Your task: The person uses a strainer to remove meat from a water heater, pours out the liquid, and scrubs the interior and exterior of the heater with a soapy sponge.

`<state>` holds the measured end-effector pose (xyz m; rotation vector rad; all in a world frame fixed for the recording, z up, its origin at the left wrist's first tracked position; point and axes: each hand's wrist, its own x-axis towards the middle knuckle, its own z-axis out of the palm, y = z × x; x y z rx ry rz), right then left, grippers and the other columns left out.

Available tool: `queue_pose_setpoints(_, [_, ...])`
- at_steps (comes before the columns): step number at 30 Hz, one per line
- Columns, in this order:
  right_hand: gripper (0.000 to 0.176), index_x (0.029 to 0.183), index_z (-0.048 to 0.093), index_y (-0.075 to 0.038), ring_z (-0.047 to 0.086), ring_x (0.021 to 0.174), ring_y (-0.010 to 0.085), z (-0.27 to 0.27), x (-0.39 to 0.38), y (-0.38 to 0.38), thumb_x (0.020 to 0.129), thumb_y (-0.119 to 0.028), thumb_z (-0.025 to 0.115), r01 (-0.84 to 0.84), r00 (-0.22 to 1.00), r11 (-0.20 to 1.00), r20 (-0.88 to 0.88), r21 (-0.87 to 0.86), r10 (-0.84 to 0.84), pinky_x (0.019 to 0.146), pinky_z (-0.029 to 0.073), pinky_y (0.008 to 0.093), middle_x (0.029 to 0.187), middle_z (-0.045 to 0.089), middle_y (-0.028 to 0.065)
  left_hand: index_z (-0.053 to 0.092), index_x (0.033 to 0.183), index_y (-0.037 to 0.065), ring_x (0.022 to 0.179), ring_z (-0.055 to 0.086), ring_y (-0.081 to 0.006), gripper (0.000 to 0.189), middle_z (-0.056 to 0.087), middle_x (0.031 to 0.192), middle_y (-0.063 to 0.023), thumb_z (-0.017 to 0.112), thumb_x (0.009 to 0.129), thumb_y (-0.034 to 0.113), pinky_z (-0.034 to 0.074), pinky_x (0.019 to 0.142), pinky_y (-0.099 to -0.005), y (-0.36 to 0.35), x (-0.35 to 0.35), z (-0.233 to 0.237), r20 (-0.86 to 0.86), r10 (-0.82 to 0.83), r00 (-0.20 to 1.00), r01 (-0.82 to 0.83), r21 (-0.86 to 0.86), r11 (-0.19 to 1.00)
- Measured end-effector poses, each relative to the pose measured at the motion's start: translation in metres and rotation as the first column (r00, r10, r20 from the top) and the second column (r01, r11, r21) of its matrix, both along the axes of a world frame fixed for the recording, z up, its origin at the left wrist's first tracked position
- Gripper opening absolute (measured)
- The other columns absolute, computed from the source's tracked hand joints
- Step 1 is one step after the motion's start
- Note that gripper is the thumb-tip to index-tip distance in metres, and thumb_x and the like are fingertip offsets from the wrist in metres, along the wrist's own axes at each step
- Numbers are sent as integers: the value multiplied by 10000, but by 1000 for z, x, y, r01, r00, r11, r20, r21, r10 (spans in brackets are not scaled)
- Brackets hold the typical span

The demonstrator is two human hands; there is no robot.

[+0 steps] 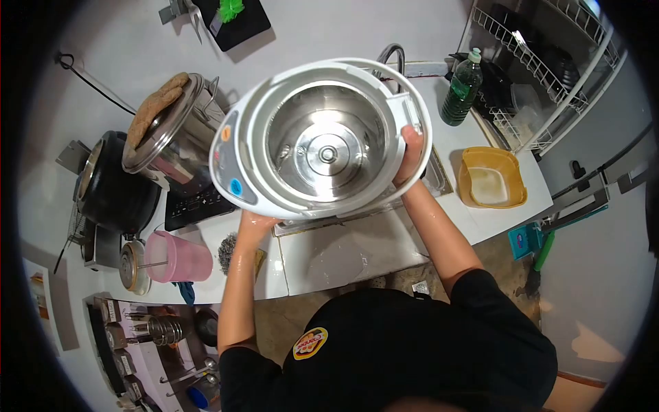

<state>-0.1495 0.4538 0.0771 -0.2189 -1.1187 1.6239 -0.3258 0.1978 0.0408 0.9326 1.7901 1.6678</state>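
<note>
A white electric pot [326,141] with a shiny steel inside is held up in both hands, its opening facing the camera. It has a grey panel with orange and blue buttons on its left side. My right hand [410,155] grips the pot's right rim, the thumb showing by the handle. Under the lower left edge of the pot is my left hand [259,223], wet, with its fingers mostly hidden beneath it. Behind and below the pot lies a sink [439,175], largely covered by it.
A green bottle [463,88] and a yellow tub [491,178] stand right of the sink, near a wire rack [528,58]. At left are a steel pot [180,147], a black cooker [120,185], a pink container [180,257] and a scouring pad [227,253].
</note>
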Motion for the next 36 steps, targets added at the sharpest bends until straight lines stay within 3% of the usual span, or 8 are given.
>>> queue_pose_setpoints(4, [573,995,560,54,553,744,134,-42,14,-6,799,-484,569,19,995,999,98,-40,-15,648,453,257,852,598,69,492,1223,-5,1018,568,-182,609,581,1141,-97,768,681,32,475,879,-307,10,19,-21,4,-32,999,32,-82,996])
queue_pose_setpoints(7, [732,1197,489,100,574,910,168,-55,21,-20,764,-474,625,-55,997,997,54,-57,58,812,459,278,1049,596,125,408,1304,18,1011,598,-204,566,585,1136,-125,651,793,32,537,783,-348,18,29,-27,403,25,915,19,-104,994])
queue_pose_setpoints(8, [795,1287,420,102,549,1034,193,-63,22,-20,760,-453,635,-93,992,992,82,-88,101,914,422,302,1166,557,151,355,1340,24,1033,593,-223,593,541,1206,-147,606,804,-13,553,748,-358,15,24,-44,313,-36,949,66,-84,994])
queue_pose_setpoints(15, [704,1322,402,48,543,1048,191,-100,25,-16,772,-318,644,-15,995,984,93,-177,32,935,416,299,1170,553,123,401,1320,55,1050,569,-156,541,560,1195,-64,539,817,-92,447,907,-288,20,8,-51,476,-57,878,37,51,998])
queue_pose_setpoints(20, [508,1170,491,27,605,898,214,-94,27,-20,755,-229,635,-25,999,962,37,-271,37,819,502,333,1007,607,129,565,1161,64,992,567,-171,372,598,1100,-71,601,793,23,434,828,-281,-18,13,0,-119,123,985,-153,-293,944])
queue_pose_setpoints(23, [485,1203,461,-18,564,927,173,-117,21,-27,777,-190,619,76,990,949,134,-305,-36,835,473,327,1031,572,79,629,1045,86,985,566,-295,331,582,1095,-148,648,718,41,429,894,-369,-67,18,8,-705,206,678,-511,-252,822])
queue_pose_setpoints(27, [665,1331,392,5,508,1124,215,-89,-5,-59,719,-110,624,93,956,958,244,272,-163,918,438,319,1267,494,136,506,1253,244,1311,224,-462,710,309,1419,-147,767,601,142,264,1025,-594,-101,34,2,-726,2,688,-626,-593,506])
queue_pose_setpoints(36, [685,1302,462,27,550,1132,238,-45,-16,-56,670,-157,649,-22,911,871,369,491,-185,941,429,326,1273,547,155,461,1271,294,1368,81,-458,833,216,1472,-105,782,512,176,114,1014,-715,-80,30,-5,-654,-186,733,-536,-725,432])
